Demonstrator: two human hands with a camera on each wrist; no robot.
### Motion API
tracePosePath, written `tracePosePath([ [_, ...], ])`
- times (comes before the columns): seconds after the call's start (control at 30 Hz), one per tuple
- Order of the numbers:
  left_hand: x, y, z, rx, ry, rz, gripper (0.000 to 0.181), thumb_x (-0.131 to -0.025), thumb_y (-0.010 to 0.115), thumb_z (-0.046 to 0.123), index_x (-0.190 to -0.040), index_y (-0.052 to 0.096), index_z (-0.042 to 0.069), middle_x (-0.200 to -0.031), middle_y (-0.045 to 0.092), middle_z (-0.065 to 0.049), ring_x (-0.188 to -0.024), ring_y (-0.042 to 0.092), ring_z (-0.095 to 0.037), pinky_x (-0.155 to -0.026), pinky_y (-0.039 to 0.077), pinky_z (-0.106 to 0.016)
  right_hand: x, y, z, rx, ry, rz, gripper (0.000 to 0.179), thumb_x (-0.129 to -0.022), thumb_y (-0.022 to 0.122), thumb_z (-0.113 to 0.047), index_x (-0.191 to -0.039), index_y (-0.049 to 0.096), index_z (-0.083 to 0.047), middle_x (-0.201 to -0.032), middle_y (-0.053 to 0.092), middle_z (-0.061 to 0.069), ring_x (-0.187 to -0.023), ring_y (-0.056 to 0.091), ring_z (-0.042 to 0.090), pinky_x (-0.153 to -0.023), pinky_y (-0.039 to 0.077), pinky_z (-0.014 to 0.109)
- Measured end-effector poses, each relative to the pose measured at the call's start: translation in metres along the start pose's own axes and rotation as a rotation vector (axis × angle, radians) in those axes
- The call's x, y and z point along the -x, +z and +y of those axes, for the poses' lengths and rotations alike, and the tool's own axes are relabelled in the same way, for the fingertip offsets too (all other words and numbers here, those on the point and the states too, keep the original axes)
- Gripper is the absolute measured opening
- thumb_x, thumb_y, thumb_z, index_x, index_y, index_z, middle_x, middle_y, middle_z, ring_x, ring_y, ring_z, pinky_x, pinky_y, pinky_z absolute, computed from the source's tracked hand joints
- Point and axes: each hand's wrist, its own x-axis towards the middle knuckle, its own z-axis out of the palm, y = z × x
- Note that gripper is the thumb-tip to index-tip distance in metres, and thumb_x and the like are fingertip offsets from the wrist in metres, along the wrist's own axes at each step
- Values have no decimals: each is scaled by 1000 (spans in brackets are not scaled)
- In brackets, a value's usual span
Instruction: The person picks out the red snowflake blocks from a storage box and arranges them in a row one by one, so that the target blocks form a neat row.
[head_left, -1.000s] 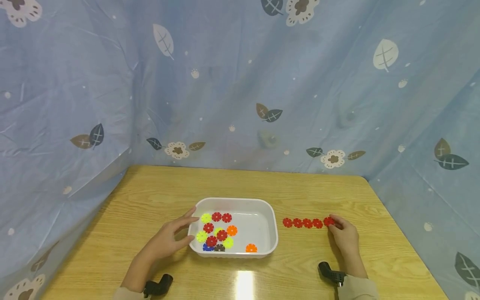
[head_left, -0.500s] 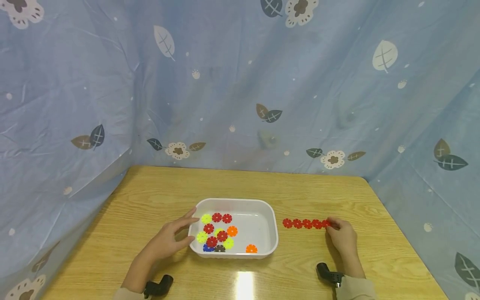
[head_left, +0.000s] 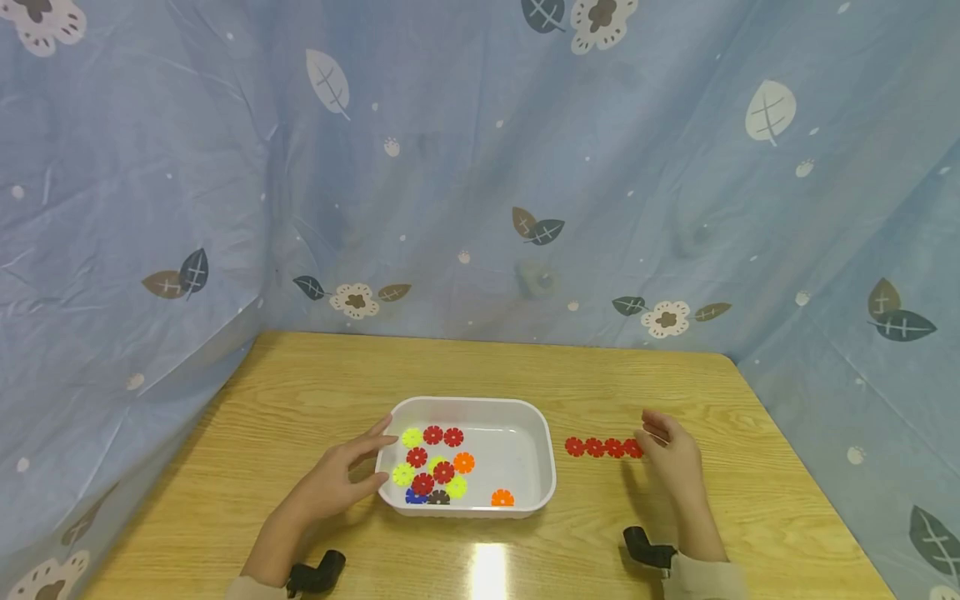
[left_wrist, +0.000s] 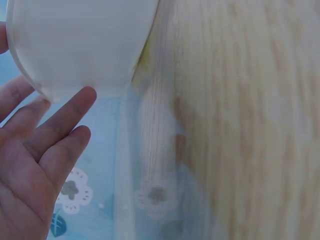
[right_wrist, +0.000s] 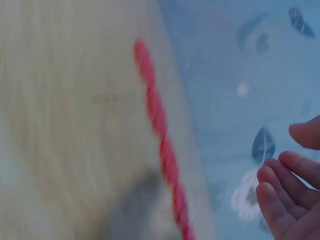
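Red flower-shaped pieces (head_left: pixel 594 447) lie in a straight row on the wooden worktop (head_left: pixel 315 375), to the right of the white box (head_left: pixel 480 511). I count four in the head view; the right wrist view adds a fifth, cut off by its edge. My right hand (head_left: pixel 678 462) hangs over the row's right end, its fingers (right_wrist: pixel 287 185) loosely bent and grasping nothing. My left hand (head_left: pixel 330 479) touches the box's left end, its fingers (left_wrist: pixel 62 121) spread against the rim rather than clenched.

I judge the step in hand to be lining up this row. To do it well, I'd lift clear before swinging sideways, since a brush could skew such flat pieces, and square each one with a single fingertip from above.

In the box, spare red pieces (head_left: pixel 432 435) mingle with yellow (head_left: pixel 403 474), orange (head_left: pixel 464 462), blue (head_left: pixel 416 496) and dark ones (head_left: pixel 438 497), some overlapping. The box wall stands between those and the row, so I'd carry anything over it. The black wrist camera (head_left: pixel 647 547) needs room too, and patterned cloth (head_left: pixel 450 150) closes off the back.
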Motion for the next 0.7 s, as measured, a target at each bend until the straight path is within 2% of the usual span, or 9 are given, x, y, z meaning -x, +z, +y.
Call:
tracePosePath([
  [0.07, -1, 0, -1, -3, 3, 1, 47, -90, 65, 24, -134, 53, 12, -155, 27, -6, -128, 49, -28, -105, 43, -43, 2, 7, -10, -43, -56, -21, 47, -96, 55, -18, -136, 44, 4, -134, 50, 25, -122, 50, 36, -81, 35, -6],
  [0.3, -2, -1, -1, 4, 1, 1, 47, -90, 65, 24, -134, 53, 11, -155, 27, -6, -128, 49, -28, -105, 43, -44, 8, 44, -40, -228, -138, -105, 42, -92, 60, -10, -130, 50, 2, -129, 55, 22, -118, 54, 29, -87, 44, 5],
  [0.43, -1, -2, 0, 11, -10, -3, 47, -90, 65, 24, -134, 54, 11, -155, 27, -6, -129, 48, -27, -106, 41, -45, 11, 67, -55, -352, -180, -157, 40, -89, 62, -3, -126, 52, 6, -125, 57, 25, -116, 56, 31, -87, 49, 11],
  [0.7, -2, -5, 2, 37, -7, -13, 47, -90, 65, 22, -134, 53, 9, -155, 27, -7, -130, 47, -29, -105, 43, -43, 22, 105, -78, -498, -189, -303, 42, -87, 63, 2, -126, 51, 8, -127, 54, 30, -119, 54, 38, -91, 49, 12],
])
